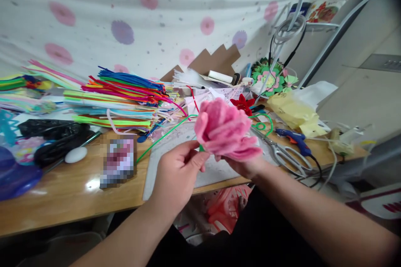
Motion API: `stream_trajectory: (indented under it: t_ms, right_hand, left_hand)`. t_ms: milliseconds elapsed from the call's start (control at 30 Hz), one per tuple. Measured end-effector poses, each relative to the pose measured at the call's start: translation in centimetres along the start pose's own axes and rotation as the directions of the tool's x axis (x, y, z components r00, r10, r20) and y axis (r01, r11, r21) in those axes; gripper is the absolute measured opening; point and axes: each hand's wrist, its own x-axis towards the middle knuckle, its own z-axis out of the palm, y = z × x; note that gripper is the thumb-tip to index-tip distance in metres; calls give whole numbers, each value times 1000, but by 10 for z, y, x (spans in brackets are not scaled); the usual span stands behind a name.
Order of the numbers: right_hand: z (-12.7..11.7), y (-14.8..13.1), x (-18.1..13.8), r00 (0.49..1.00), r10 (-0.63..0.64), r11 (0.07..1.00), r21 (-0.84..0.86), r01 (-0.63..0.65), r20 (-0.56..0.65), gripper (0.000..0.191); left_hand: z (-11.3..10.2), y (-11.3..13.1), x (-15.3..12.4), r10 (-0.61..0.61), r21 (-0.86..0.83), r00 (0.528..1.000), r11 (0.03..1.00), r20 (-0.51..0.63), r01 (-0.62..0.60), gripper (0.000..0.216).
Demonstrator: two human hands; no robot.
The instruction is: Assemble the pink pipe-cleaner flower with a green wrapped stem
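Fingers of the left hand (pixel 180 167) are pinched, thumb against forefinger, at the small green bit (pixel 201 148) under a fuzzy pink layered flower (pixel 224 129), which is held up in the air above a pale grey rectangular mat (pixel 216 175). The right hand (pixel 242 167) is behind and beneath the petals; most of its fingers are hidden, so I cannot tell whether they grip the flower or only prop it. Handling it well, as I judge, calls for light pressure at the green base, with the petals left loose, since their soft pile looks easy to flatten. The right hand would do best supporting from below, without pushing the outer petals inward.

The front edge of the wooden surface (pixel 69 200) runs just below the hands, with a coral-red plastic basket (pixel 225 204) lower down, so a dropped piece could fall there. On the left, a long green fuzzy wire (pixel 163 137) slants close past the left hand and could snag. On the right, large silver scissors (pixel 273 146) and a blue glue gun (pixel 293 137) lie near the right forearm. The most room is upward, and over the mat's left part.
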Motion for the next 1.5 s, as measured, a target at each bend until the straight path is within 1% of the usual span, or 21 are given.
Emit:
stream_trajectory:
  t_ms: [67, 133, 167, 200, 267, 300, 367, 467, 567, 667, 733, 800, 867, 933, 1000, 1100, 1200, 1367, 1433, 1467, 1500]
  right_hand:
    - [12, -3, -10, 995, 37, 997, 71, -30, -95, 34]
    - [14, -10, -15, 980, 60, 994, 104, -41, -191, 24]
    - [12, -14, -17, 969, 41, 997, 79, -22, -245, 19]
    - [9, -19, -18, 955, -9, 1000, 26, 17, -297, 13]
    - [1, -27, -19, 914, -176, 979, -158, 126, -364, 7]
    - [-2, -31, -20, 889, -278, 944, -276, 182, -363, 7]
    - [-8, -35, -20, 845, -440, 826, -505, 250, -302, 6]
    - [-18, -38, -17, 770, -621, 573, -755, 318, -147, 12]
    - [-31, -45, -9, 712, -701, 378, -819, 432, 52, 12]
    - [-42, -60, 3, 706, -661, 293, -779, 554, 254, 17]
    - [-45, -72, 11, 719, -584, 263, -751, 606, 376, 23]
    - [-46, -82, 20, 725, -475, 238, -720, 651, 498, 27]
    - [-44, -89, 30, 726, -370, 249, -691, 679, 580, 28]
    - [-42, -92, 40, 741, -276, 309, -674, 671, 612, 24]
    - [-40, -93, 49, 769, -162, 395, -673, 625, 618, 17]
    - [-41, -95, 60, 789, -8, 498, -682, 536, 614, 13]
    - [-41, -98, 66, 795, 65, 566, -679, 468, 603, 11]
    - [-36, -102, 73, 778, 125, 567, -688, 453, 615, 10]
    - [-40, -103, 73, 784, 74, 634, -636, 439, 616, 14]
    - [-45, -103, 72, 810, -2, 687, -588, 427, 586, 16]
    - [-51, -101, 68, 852, -101, 740, -533, 409, 514, 16]
  left_hand:
    - [5, -3, 4, -153, -194, 988, 969, 7, 152, 17]
    - [8, -6, 7, -219, -333, 975, 917, 37, 219, 25]
    - [10, -7, 7, -236, -378, 970, 895, 50, 237, 27]
    - [12, -9, 8, -250, -410, 966, 877, 59, 252, 28]
    - [15, -10, 8, -267, -447, 961, 853, 70, 270, 28]
    - [17, -11, 7, -269, -456, 960, 848, 72, 271, 27]
    - [21, -11, 7, -265, -463, 961, 844, 80, 271, 27]
    - [25, -12, 9, -264, -440, 960, 854, 94, 278, 27]
    - [24, -14, 12, -239, -310, 966, 915, 99, 258, 23]
    - [17, -16, 16, -96, 49, 994, 994, 52, 93, 17]
    - [12, -15, 18, 40, 343, 998, 938, 42, -52, 16]
    - [8, -10, 19, 116, 574, 990, 807, 79, -140, 20]
    - [5, -5, 20, 139, 732, 981, 654, 134, -193, 26]
    - [3, 1, 21, 150, 819, 972, 524, 184, -236, 32]
    - [0, 5, 21, 166, 840, 961, 469, 221, -275, 34]
    - [-5, 7, 20, 167, 812, 952, 498, 255, -304, 30]
    - [-8, 8, 18, 170, 789, 950, 529, 261, -312, 29]
    - [-7, 2, 18, 181, 799, 959, 531, 217, -281, 33]
    - [-7, -4, 20, 155, 782, 972, 577, 177, -235, 31]
    - [-7, -8, 22, 139, 758, 978, 618, 157, -210, 30]
    - [-8, -12, 24, 122, 715, 983, 675, 139, -185, 29]
